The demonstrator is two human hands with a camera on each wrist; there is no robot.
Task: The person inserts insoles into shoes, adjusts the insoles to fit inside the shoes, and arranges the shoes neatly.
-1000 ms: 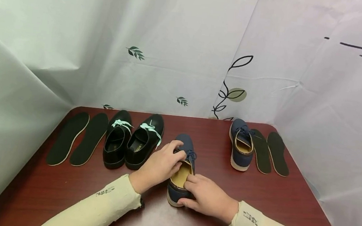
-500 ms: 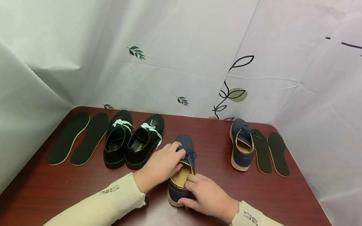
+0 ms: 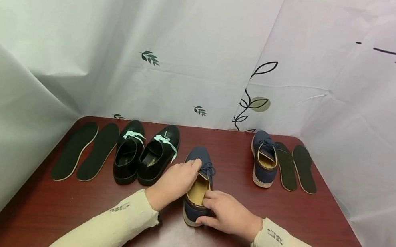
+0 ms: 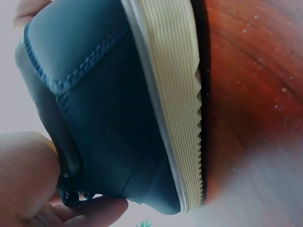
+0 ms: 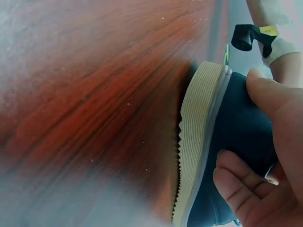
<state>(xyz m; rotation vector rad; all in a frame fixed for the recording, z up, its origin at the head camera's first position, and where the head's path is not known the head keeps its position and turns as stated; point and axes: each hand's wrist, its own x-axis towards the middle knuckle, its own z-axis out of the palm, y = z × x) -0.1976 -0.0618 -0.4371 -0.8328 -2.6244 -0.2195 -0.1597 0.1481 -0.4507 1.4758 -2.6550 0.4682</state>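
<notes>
Between my hands, a navy lace-up shoe (image 3: 198, 155) with a tan lining and ribbed cream sole rests on the table, toe pointing away. My left hand (image 3: 177, 179) grips it at the lacing end of the opening, fingers bent over the edge; in the left wrist view the fingers (image 4: 94, 213) wrap about the laces. At the heel, my right hand (image 3: 226, 213) holds the collar, some fingertips inside the opening and the thumb at the back. The right wrist view shows its thumb (image 5: 260, 90) against the heel and lower fingers (image 5: 236, 177) curled on the shoe's outer side.
The matching navy shoe (image 3: 263, 172) stands at the back right, beside two dark insoles (image 3: 286, 169). Two black shoes (image 3: 126, 168) with mint laces stand left of centre. Two larger dark insoles (image 3: 75, 151) lie farther left on the table (image 3: 102, 206). A white printed cloth (image 3: 197, 59) hangs behind.
My left hand's fingers have curled down over the shoe's lacing edge, where they were raised and more spread before. The right hand and the shoe have hardly moved.
</notes>
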